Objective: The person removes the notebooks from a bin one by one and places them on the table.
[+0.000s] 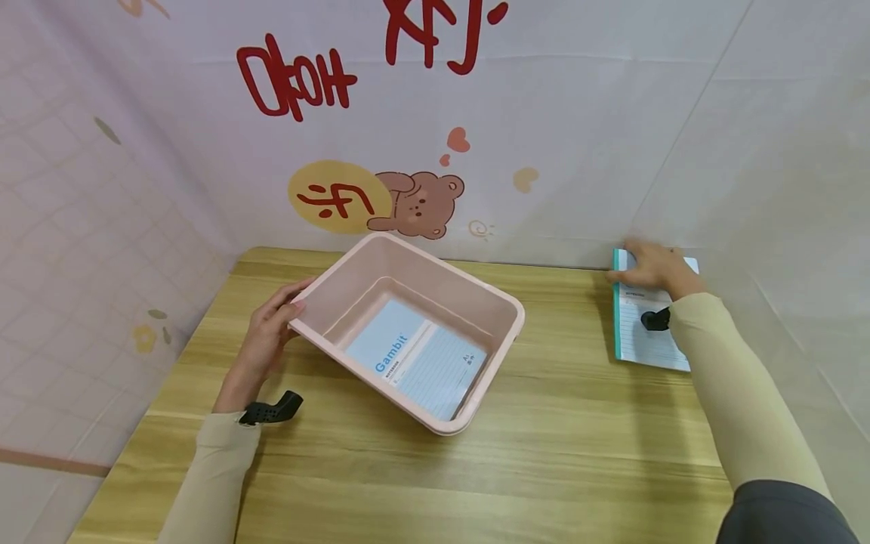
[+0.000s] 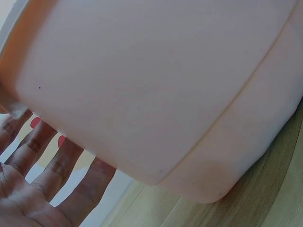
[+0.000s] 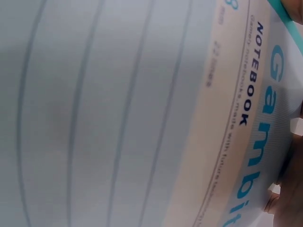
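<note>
A pale pink plastic basin [image 1: 408, 266] sits at an angle in the middle of the table. Lying on its floor is a light blue notebook [image 1: 435, 370] printed "Gambit". My left hand [image 1: 266, 332] holds the basin's left corner, thumb over the rim; in the left wrist view its fingers [image 2: 54, 165] lie against the outer wall. At the far right, my right hand [image 1: 652, 268] grips the upper part of a second light blue notebook [image 1: 646, 340] with a teal spine. That cover fills the right wrist view, fingers [image 3: 289, 189] at its edge; some fingertips are hidden.
The wooden table [image 1: 544, 468] meets a white cloth wall [image 1: 578, 151] with a printed bear and red characters along its back. More of that cloth stands at the left and right sides. Black straps sit on both wrists.
</note>
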Motion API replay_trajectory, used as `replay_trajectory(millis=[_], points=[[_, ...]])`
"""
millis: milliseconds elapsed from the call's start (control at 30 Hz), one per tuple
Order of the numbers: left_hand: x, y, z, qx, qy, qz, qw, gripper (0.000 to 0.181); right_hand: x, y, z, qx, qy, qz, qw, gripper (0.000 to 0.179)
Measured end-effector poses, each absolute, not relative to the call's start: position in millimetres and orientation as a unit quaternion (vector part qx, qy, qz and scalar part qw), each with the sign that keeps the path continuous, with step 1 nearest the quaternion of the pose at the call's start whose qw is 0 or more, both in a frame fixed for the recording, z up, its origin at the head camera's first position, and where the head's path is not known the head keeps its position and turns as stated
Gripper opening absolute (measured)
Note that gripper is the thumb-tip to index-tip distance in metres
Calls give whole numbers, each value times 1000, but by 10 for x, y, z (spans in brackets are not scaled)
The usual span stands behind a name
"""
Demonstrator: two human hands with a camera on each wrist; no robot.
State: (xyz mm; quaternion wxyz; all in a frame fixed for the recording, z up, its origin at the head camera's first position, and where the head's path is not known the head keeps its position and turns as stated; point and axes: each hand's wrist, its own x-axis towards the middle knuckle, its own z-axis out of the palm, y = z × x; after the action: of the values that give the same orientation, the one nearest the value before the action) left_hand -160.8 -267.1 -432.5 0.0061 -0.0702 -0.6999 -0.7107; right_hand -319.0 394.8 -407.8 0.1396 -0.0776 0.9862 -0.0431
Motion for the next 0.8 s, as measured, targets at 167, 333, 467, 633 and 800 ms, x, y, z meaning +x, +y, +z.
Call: replay_trajectory(millis=[167, 333, 467, 633, 800], points=[[-1603, -2675, -4310, -75, -701, -709, 7, 41, -3182, 4090, -4200, -88, 987, -5, 134, 92], [-1605, -2666, -4309, -77, -701, -709, 5, 41, -3200, 4145, -4277, -95, 986, -4, 138, 93], [-1609, -2665, -4316, -78, -700, -710, 4, 41, -3209, 4137, -4329, -108, 985, -1, 137, 89], [-1604, -2671, -4324, -78, -700, -710, 7, 41, -3199, 4100, -4397, -103, 985, -23, 135, 86], [-1599, -2673, -4330, -79, -700, -710, 7, 41, -3173, 4090, -4455, -101, 985, -63, 121, 79]])
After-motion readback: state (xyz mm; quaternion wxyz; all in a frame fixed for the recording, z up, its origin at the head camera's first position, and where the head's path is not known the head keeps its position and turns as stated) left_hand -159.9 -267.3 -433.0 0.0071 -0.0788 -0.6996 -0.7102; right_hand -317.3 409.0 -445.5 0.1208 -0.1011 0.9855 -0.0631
